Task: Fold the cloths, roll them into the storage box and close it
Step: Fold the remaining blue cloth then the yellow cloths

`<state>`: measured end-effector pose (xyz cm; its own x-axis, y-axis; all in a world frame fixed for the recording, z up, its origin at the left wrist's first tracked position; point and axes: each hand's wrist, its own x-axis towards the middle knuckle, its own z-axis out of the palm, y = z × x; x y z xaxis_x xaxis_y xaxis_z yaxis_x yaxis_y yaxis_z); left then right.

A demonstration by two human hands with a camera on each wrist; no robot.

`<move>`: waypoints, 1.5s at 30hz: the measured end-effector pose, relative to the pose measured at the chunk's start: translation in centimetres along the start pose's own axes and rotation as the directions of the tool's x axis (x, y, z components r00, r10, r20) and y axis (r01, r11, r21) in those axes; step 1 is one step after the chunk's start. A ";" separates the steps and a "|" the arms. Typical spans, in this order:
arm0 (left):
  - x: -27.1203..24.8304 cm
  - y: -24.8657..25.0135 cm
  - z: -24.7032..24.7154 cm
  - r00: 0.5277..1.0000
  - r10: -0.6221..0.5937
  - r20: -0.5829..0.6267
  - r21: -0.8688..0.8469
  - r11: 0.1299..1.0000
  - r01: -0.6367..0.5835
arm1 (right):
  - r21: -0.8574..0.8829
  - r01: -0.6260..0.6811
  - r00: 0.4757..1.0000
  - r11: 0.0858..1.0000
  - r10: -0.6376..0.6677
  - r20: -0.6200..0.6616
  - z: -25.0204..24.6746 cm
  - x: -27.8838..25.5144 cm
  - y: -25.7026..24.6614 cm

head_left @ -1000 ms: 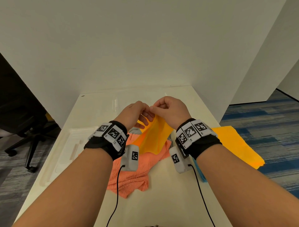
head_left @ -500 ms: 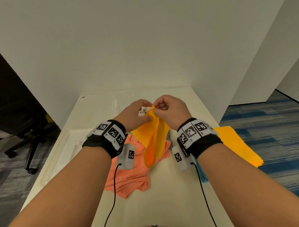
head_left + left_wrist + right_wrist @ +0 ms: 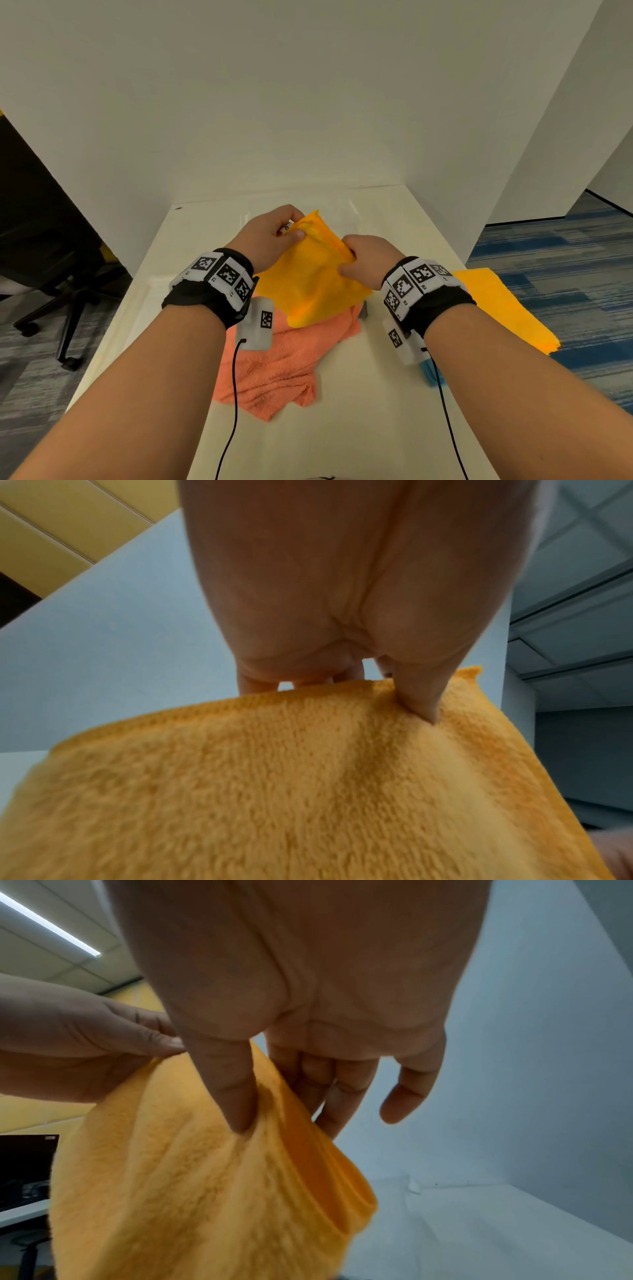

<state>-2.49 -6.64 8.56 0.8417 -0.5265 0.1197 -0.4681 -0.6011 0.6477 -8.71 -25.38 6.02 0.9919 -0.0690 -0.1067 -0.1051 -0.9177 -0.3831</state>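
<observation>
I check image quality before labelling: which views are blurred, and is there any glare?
Head view: sharp, evenly lit, walls bowed by the wide lens. Left wrist view: yellow cloth blurred near the lens. Right wrist view: soft cloth edges, ceiling light strip bright, no glare on the cloth.

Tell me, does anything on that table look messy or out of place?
Yes. A second yellow cloth hangs over the table's right edge, partly unsupported, so it might slip off. The orange cloth lies crumpled rather than flat. Both hands, left and right, pinch the folded yellow cloth in the air.
</observation>
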 end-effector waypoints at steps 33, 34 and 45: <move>0.9 1.8 -2.7 0.933 -0.066 -0.354 -0.272 0.962 -0.035 | 0.412 -0.193 0.973 0.891 0.118 0.200 4.0 -0.1 1.3; 0.9 2.2 -2.7 0.931 -0.066 -0.359 -0.278 0.960 -0.039 | 0.418 -0.179 0.978 0.891 0.115 0.173 4.1 -0.3 1.1; 0.8 3.4 -3.6 0.920 -0.107 -0.377 -0.331 0.943 -0.026 | 0.190 -0.043 0.994 0.981 0.061 -0.091 3.5 -0.6 1.7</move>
<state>-2.44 -6.93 13.55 0.9258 -0.1933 0.3248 -0.3745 -0.3540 0.8570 -9.71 -25.47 2.19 0.9860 -0.1602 -0.0465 -0.1594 -0.8227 -0.5457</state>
